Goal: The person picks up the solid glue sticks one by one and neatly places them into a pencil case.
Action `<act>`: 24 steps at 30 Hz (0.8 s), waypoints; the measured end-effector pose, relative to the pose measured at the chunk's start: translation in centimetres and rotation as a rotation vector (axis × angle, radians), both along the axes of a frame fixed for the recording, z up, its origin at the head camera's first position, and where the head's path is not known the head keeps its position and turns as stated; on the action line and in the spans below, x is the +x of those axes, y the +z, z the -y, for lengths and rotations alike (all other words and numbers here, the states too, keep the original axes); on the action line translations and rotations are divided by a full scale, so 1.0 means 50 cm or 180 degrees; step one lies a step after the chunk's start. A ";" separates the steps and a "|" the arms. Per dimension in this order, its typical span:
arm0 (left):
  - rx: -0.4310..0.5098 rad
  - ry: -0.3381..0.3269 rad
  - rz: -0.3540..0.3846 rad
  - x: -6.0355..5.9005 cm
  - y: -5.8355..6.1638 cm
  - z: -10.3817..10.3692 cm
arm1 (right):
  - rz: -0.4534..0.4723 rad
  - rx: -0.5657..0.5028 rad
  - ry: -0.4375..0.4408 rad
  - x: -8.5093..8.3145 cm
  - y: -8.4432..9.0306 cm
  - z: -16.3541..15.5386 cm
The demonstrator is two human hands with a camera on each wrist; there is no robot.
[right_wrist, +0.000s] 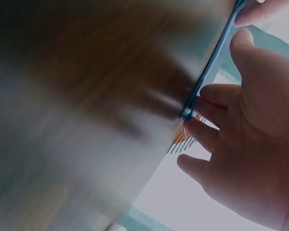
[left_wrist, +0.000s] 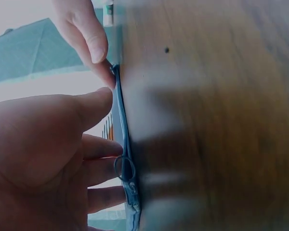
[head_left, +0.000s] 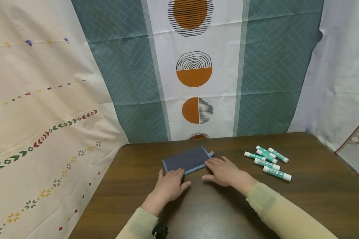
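Pale yellow sleeves (head_left: 282,212) extend from the bottom edge, ending in two hands whose fingers are loosely spread and grip nothing. Fingertips of the left hand (head_left: 169,187) rest on the near left part of a flat pouch (head_left: 185,159); the right hand (head_left: 224,171) touches its near right corner. Slate blue, rectangular and trimmed in lighter blue, the pouch lies aslant on the brown table (head_left: 131,189), left of six green-and-white tubes (head_left: 267,164). A small tab (head_left: 210,153) sticks out at its right end. The left wrist view shows a thin ring (left_wrist: 124,168) at its edge, perhaps a zip pull
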State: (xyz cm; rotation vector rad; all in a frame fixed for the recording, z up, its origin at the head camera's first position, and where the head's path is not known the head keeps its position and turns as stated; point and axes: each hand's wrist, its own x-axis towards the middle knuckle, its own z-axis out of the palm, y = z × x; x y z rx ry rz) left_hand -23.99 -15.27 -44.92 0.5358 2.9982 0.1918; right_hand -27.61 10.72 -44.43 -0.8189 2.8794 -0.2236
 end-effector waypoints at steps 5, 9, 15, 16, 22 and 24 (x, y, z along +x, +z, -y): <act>-0.0100 -0.0058 0.0001 0.007 0.000 -0.015 | -0.0099 0.0019 -0.0001 -0.005 -0.007 -0.011; -0.0161 -0.0091 0.0036 0.014 0.003 -0.026 | -0.0123 0.0053 -0.0017 -0.008 -0.009 -0.018; -0.0177 -0.0181 0.0023 0.024 0.007 -0.041 | -0.0170 0.0119 -0.0036 -0.010 -0.005 -0.030; -0.0160 -0.0200 0.0023 0.025 0.008 -0.044 | -0.0187 0.0129 -0.0038 -0.011 -0.005 -0.032; -0.0122 -0.0327 0.0016 0.034 0.011 -0.059 | -0.0258 0.0187 -0.0058 -0.015 -0.002 -0.045; -0.0143 -0.0364 0.0006 0.036 0.009 -0.065 | -0.0247 0.0197 -0.0076 -0.016 -0.001 -0.049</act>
